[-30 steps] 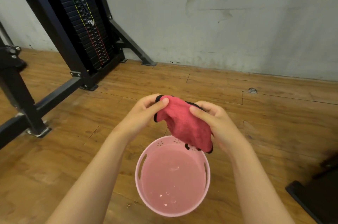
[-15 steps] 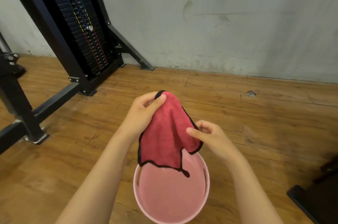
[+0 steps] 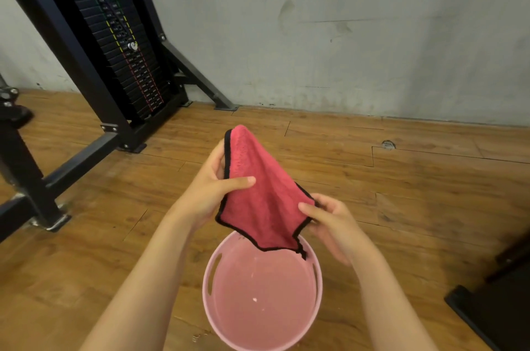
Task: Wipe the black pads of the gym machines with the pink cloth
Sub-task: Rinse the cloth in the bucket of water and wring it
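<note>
Cloth: pink fleecy cloth with black edging [image 3: 258,195], hanging above the round pink plastic basin [image 3: 315,290] on the wooden floor.
Left hand [image 3: 212,190]: pinches its upper left edge.
Right hand [image 3: 332,224]: pinches its right corner.

left hand [image 3: 210,193]: bare; right hand [image 3: 334,226]: bare | forearms [image 3: 149,279]: bare

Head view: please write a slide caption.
Left hand and right hand hold the pink cloth above a pink basin.
</note>
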The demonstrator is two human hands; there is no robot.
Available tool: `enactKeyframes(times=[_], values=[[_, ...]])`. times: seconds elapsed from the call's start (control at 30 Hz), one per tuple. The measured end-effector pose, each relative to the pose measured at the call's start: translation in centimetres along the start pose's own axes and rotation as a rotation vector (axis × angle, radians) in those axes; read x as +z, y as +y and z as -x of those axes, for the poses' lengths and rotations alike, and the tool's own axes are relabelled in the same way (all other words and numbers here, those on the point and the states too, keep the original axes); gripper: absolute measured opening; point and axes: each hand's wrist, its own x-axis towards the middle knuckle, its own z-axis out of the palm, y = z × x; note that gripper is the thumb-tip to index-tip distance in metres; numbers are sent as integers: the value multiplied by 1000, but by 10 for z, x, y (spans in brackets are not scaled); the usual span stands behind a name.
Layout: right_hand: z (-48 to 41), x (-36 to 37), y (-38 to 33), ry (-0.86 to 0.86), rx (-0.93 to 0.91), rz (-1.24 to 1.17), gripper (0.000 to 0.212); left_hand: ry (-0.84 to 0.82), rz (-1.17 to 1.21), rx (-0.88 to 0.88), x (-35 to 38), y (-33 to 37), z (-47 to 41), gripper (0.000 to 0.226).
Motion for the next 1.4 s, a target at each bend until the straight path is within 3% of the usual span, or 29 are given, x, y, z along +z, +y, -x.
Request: enactKeyframes(times=[0.13,0.27,0.43,0.53,0.63,0.77,0.93,1.07,1.17,1.23,1.4], values=[[-3,1,1,44,32,-51,20,-76,-157,-51,-8,-2,-2,94],[-5,-1,-5,95,0,192,19,-113,-239,-94,-12,-5,-2,99],[0,-8,-17,220,-95,352,13,-67,-234,-73,-17,-7,1,74],[3,-16,-24,270,-123,300,29,-24,-250,-74,-22,-4,3,67],[8,-18,-31,185,-182,245,26,-23,-273,-113,-25,-2,4,66],[10,-15,-34,85,-237,343,30,-46,-343,-185,-27,2,5,71],[10,-12,-34,157,-270,465,25,79,-527,-291,-37,3,7,64],[10,-13,-35,158,-228,501,22,34,-566,-278,-40,4,11,69],[11,-10,-35,142,-221,513,38,-62,-721,-234,-46,2,12,56],[9,-7,-35,163,-244,598,43,-32,-848,-194,-45,0,12,42],[8,-4,-33,243,-287,953,20,74,-887,-49,-39,3,8,13]])
